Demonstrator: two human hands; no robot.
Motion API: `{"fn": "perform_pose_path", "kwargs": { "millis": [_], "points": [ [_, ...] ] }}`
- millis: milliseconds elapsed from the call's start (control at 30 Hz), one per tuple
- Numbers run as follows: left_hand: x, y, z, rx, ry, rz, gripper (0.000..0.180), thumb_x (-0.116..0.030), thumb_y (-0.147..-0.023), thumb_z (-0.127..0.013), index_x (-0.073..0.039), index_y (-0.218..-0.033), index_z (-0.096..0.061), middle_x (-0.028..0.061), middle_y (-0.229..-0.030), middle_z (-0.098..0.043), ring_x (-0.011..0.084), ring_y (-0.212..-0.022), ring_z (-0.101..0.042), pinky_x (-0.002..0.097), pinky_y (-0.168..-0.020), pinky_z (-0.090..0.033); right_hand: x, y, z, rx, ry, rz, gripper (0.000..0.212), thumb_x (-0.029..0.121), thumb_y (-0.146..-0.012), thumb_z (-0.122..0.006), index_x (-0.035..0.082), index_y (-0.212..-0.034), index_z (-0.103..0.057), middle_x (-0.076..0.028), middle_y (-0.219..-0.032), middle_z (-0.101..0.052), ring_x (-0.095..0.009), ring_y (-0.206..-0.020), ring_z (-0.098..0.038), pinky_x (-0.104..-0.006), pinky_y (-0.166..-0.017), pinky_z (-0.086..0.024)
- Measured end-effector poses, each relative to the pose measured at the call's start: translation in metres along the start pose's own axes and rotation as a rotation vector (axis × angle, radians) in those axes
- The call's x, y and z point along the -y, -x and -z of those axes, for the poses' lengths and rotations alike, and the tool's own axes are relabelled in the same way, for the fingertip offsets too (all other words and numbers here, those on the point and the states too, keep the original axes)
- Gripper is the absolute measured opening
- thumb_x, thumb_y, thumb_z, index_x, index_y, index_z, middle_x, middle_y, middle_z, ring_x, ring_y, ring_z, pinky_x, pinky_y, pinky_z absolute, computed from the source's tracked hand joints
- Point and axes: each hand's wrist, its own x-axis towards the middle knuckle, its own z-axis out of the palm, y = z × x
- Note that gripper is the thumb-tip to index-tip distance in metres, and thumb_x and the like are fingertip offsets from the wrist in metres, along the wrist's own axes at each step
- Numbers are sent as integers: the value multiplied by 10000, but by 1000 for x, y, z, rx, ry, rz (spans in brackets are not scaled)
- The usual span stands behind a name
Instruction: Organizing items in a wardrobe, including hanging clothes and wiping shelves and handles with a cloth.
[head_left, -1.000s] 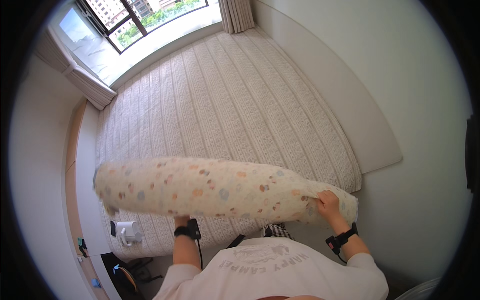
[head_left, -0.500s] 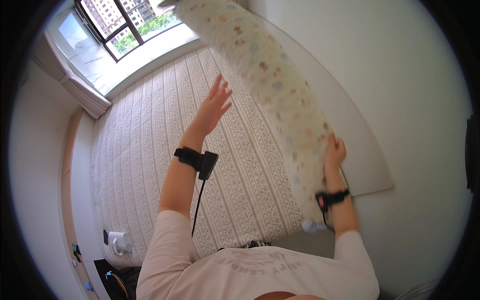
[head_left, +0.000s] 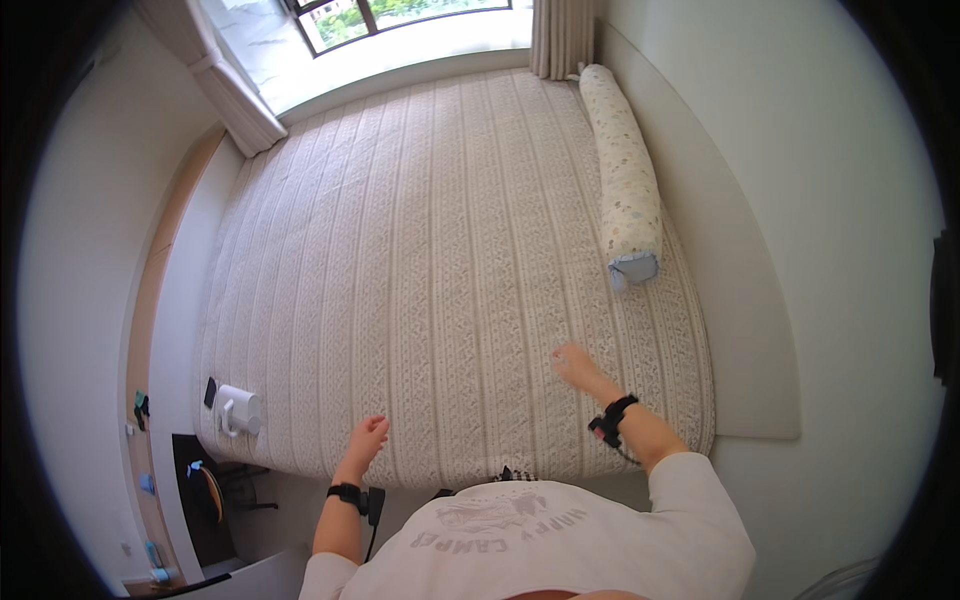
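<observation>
A long bolster pillow (head_left: 625, 165), cream with small coloured prints and a blue gathered end, lies along the right side of the bed (head_left: 400, 240), beside the headboard. Neither hand touches it. My left hand (head_left: 369, 437) hovers over the bed's near edge, its fingers curled in with nothing in them. Farther right, my right hand (head_left: 582, 368) is above the striped bedspread, short of the bolster's blue end. Its fingers are folded and slightly blurred, and no object shows in them. Both wrists wear black straps with small devices.
A beige padded headboard (head_left: 735, 250) runs along the right wall. On the bed's near left corner are a white jug-shaped thing with a handle (head_left: 238, 411) and a dark flat object (head_left: 210, 392). Curtains (head_left: 563, 40) hang by the far window. A black chair (head_left: 255, 490) stands at lower left.
The bolster, held raised by my right hand before, now lies on the bed by the headboard, let go. Both hands have drawn back toward me, and my left fingers have curled from spread.
</observation>
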Motion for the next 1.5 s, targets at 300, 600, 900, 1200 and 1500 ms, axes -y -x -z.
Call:
{"fn": "perform_pose_path", "kwargs": {
  "millis": [300, 600, 900, 1200, 1500],
  "points": [
    [66, 98, -74, -333, 346, 49, 352, -244, -854, -603, -8, -1114, -573, 63, -928, -628, 124, -771, -571, 268, -703, -475, 14, -3, -95, 692, 11, 345, 344, 286, -858, -538, 38, -1085, -609, -155, -1043, -633, -296, -957, -595, -384, -818, -467],
    [72, 117, -183, -873, 673, 159, 398, -257, -850, -602, -2, -1151, -549, 73, -922, -627, 132, -806, -584, 280, -733, -475, 50, -158, -78, 722, 180, 769, 274, 230, -831, -596, 39, -1023, -639, -141, -950, -665, -251, -861, -639, -352, -763, -499],
    [46, 98, -238, -1284, 909, 281, 441, -295, -840, -610, -13, -1168, -526, 113, -1090, -578, 204, -979, -563, 306, -812, -465, 188, -155, -115, 1136, 253, 1152, 268, 218, -848, -589, 30, -1035, -627, -129, -935, -665, -230, -848, -638, -323, -738, -497],
    [1, 73, -310, -1487, 1155, 399, 391, -274, -842, -610, -26, -1138, -545, 102, -1036, -588, 181, -883, -584, 293, -753, -481, 255, -132, -127, 1474, 504, 1417, 225, 189, -853, -577, 47, -1019, -626, -120, -906, -661, -219, -822, -628, -322, -728, -489],
    [-43, 76, -390, -1899, 1344, 678, 367, -250, -840, -614, -1, -1105, -560, 98, -985, -611, 162, -834, -589, 281, -718, -484, 323, -100, -187, 1607, 563, 1669, 189, 161, -847, -588, 41, -986, -632, -93, -858, -655, -190, -773, -606, -327, -702, -482]
  ]
}}
